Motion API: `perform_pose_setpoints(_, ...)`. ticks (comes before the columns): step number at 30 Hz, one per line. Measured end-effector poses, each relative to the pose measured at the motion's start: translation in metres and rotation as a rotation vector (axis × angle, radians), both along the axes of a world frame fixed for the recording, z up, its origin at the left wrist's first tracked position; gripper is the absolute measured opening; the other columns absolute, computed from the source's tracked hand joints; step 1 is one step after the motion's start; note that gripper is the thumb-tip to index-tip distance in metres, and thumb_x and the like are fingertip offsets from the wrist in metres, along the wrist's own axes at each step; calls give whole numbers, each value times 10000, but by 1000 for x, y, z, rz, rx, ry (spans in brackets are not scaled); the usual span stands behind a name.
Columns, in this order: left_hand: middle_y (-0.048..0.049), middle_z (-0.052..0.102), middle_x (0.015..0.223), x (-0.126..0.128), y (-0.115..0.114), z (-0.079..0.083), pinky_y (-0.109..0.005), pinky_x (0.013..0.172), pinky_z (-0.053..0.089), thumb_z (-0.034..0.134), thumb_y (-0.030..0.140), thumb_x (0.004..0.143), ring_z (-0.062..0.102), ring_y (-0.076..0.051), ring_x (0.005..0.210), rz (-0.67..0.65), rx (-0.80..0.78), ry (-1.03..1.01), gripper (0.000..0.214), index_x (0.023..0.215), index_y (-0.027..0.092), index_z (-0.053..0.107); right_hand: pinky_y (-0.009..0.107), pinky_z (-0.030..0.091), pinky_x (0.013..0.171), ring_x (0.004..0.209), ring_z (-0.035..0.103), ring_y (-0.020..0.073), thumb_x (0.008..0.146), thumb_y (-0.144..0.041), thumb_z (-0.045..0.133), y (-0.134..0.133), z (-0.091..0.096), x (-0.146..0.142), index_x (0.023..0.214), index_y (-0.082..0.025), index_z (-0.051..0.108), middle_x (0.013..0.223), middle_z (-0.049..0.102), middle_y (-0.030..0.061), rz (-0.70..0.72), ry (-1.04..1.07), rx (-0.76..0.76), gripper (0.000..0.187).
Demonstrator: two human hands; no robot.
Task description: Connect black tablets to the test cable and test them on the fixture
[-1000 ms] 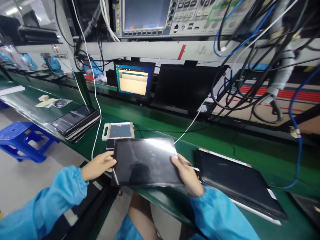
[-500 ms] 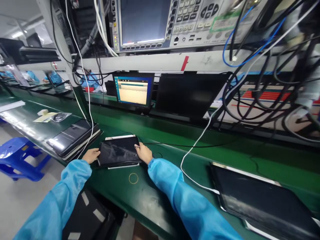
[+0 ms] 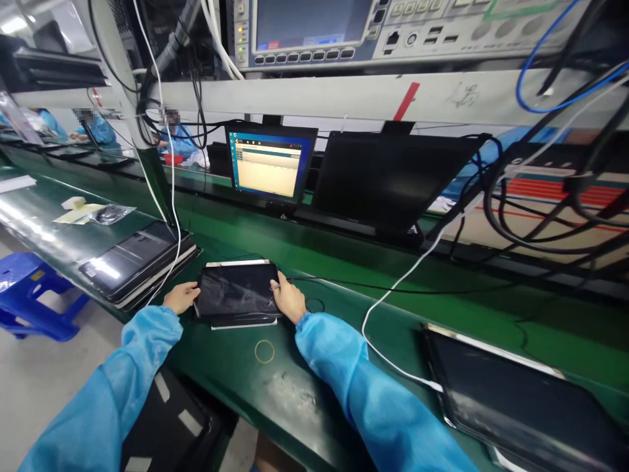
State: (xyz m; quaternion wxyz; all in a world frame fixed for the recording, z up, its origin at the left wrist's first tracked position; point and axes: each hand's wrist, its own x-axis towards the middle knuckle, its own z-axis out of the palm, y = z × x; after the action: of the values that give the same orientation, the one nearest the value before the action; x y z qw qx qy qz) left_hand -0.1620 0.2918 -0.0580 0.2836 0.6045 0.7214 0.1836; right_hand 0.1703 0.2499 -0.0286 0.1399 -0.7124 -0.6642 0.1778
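A black tablet lies flat on a white-edged fixture on the green bench. My left hand grips the tablet's left edge. My right hand holds its right edge, with a thin pen-like tool between the fingers near the black cable that ends there. Both arms are in blue sleeves.
A stack of dark tablets lies to the left, and another dark tablet to the right with a white cable. A lit small screen and a dark monitor stand behind. A rubber band lies on the bench. People in blue work far left.
The tablet went from my lap edge of the bench forward onto the white-edged fixture. Since half a second ago my hands stay on its edges; the view shifted slightly.
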Motion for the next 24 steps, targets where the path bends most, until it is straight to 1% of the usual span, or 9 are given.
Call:
perform_pose_setpoints(6, -86, 706, 1078, 3, 1, 2, -292, 868, 509, 570, 331, 871, 681, -205, 929, 33, -27, -60, 403, 1232, 151, 590, 412, 470, 851, 985, 651, 302, 997, -405, 265, 0, 0, 0, 1452, -193, 319, 1063, 678, 152, -18, -20, 3, 504)
perform_pose_setpoints(11, -69, 712, 1043, 6, -1, 7, -288, 847, 525, 573, 312, 862, 679, -202, 922, 60, -31, -98, 383, 1210, 155, 601, 392, 467, 858, 990, 651, 281, 997, -398, 272, 3, -3, 0, 1453, -212, 321, 1057, 681, 138, -37, -30, 4, 494)
perform_pose_setpoints(15, -85, 709, 1025, 12, -5, 15, -272, 778, 553, 596, 291, 842, 681, -209, 911, 89, -27, -140, 385, 1195, 138, 603, 389, 473, 836, 979, 656, 281, 998, -398, 280, 4, -3, 0, 1449, -223, 326, 1063, 684, 134, -41, -32, 7, 487)
perform_pose_setpoints(19, -100, 712, 947, 22, -11, 25, -238, 712, 568, 580, 252, 849, 687, -199, 877, 98, -31, -204, 367, 1175, 84, 593, 364, 471, 835, 980, 658, 264, 998, -396, 288, 3, 0, -1, 1449, -221, 330, 1070, 684, 133, -46, -33, 10, 486)
perform_pose_setpoints(22, -99, 713, 900, 28, -14, 33, -230, 712, 569, 605, 248, 835, 690, -194, 859, 97, -24, -207, 368, 1156, 67, 592, 366, 473, 827, 974, 661, 263, 998, -400, 292, 4, 0, -2, 1446, -227, 333, 1070, 685, 130, -50, -36, 14, 482)
perform_pose_setpoints(24, -100, 712, 881, 30, -17, 39, -268, 742, 573, 607, 242, 831, 691, -206, 850, 91, -13, -161, 366, 1151, 66, 595, 370, 476, 822, 972, 662, 265, 999, -402, 291, 5, -1, -2, 1445, -226, 329, 1068, 685, 129, -47, -42, 16, 481)
